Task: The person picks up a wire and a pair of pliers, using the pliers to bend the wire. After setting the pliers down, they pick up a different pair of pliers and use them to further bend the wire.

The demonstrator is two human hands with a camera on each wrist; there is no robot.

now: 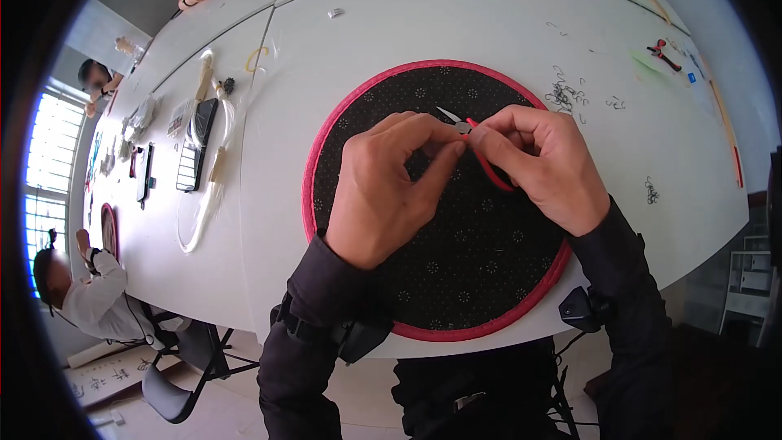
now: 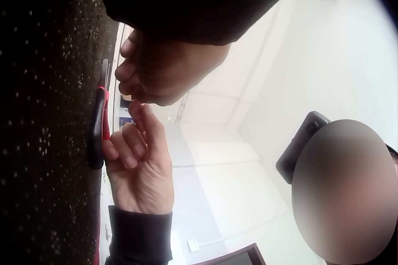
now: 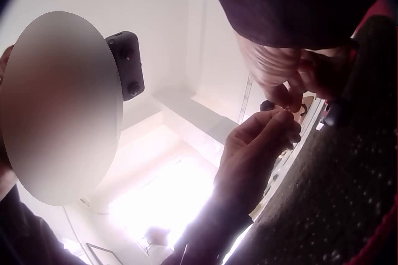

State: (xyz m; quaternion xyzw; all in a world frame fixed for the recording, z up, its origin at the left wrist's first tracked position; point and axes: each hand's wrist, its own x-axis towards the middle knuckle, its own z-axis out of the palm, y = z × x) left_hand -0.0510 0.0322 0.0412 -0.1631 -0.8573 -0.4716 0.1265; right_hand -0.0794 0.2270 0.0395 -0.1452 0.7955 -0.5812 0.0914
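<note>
My left hand (image 1: 383, 183) and right hand (image 1: 544, 161) meet at the fingertips over a round dark patterned mat (image 1: 456, 269) with a red edge. Thumb and forefinger of each hand pinch at the same spot, around a tiny thing mostly hidden by the fingertips; I cannot tell its kind. Under the right hand, pliers (image 1: 494, 173) with red handles lie on the mat, tips pointing away to the left. The left wrist view shows those pliers (image 2: 99, 125) beside the right hand's curled fingers.
Small dark wire hooks (image 1: 562, 98) are scattered right of the mat, with another clump (image 1: 651, 191) nearer me. Another pair of pliers (image 1: 666, 55) lies at the far right. To the left are a phone (image 1: 197, 143) and looped clear strands (image 1: 218, 187). Other people sit around the tables.
</note>
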